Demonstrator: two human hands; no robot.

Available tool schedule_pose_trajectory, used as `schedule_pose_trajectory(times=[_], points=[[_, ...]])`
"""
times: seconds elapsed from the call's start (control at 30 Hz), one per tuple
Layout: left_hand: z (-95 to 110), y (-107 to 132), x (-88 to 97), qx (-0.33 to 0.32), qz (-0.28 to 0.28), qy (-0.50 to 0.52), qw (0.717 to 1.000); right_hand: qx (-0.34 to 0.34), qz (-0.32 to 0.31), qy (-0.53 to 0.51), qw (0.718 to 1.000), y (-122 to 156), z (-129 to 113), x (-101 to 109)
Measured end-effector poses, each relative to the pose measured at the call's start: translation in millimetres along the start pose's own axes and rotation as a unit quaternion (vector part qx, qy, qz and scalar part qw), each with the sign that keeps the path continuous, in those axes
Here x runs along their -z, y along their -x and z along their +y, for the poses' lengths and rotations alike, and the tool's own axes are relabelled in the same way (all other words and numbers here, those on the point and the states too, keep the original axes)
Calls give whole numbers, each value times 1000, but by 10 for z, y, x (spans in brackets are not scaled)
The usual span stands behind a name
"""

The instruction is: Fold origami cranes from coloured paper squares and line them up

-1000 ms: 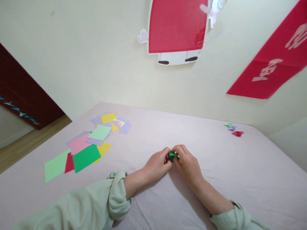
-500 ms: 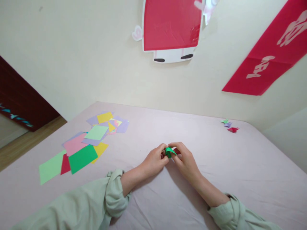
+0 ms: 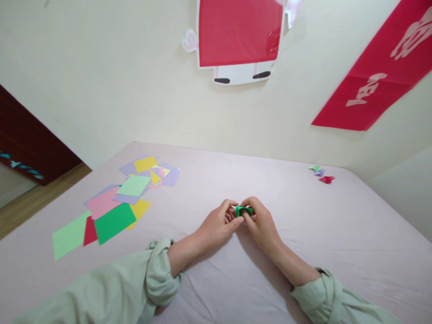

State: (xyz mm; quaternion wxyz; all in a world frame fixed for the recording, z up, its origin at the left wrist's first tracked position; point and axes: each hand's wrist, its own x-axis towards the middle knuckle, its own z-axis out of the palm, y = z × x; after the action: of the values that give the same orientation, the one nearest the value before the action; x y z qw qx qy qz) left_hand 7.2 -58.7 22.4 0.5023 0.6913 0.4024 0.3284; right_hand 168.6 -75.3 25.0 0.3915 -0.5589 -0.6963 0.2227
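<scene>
A small folded piece of green paper (image 3: 240, 210) is held between my two hands, just above the pale pink sheet (image 3: 216, 279). My left hand (image 3: 221, 220) is closed on its left side, thumb low and fingers curled behind. On the right side, my right hand (image 3: 261, 220) pinches the paper between thumb and index finger. The fingers hide part of the folds, so its full shape does not show.
To the left lies a spread of coloured paper sheets, among them a green sheet (image 3: 115, 223) and a pink sheet (image 3: 106, 202). Several small folded paper figures, including a red one (image 3: 326, 180), sit at the far right near the wall (image 3: 151, 90).
The green paper has turned in my fingers, and its pointed flap no longer sticks out toward the lower right. My right thumb now presses at its front. The view has shifted slightly.
</scene>
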Motion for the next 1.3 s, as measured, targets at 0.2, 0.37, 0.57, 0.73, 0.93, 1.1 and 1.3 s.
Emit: schedule_pose_trajectory(times=[0.2,0.37,0.57,0.73,0.93,1.1,1.3], points=[[28,-39,22,14,11,103,995,21,-18,17,999,10,16,-4],[2,-49,-5,24,17,143,989,36,-19,3,999,16,-1,-4],[9,-31,-18,16,10,119,993,25,-15,-4,1000,17,2,-19],[-18,-21,-3,-3,14,85,996,23,-26,-30,999,11,-21,-9],[-46,-24,16,-17,13,64,998,8,-24,-60,998,16,-22,-10],[-60,-25,13,-41,17,34,998,20,-22,-36,999,19,-10,-19],[-78,-23,0,-34,40,34,998,36,-29,-32,998,29,-16,-28]])
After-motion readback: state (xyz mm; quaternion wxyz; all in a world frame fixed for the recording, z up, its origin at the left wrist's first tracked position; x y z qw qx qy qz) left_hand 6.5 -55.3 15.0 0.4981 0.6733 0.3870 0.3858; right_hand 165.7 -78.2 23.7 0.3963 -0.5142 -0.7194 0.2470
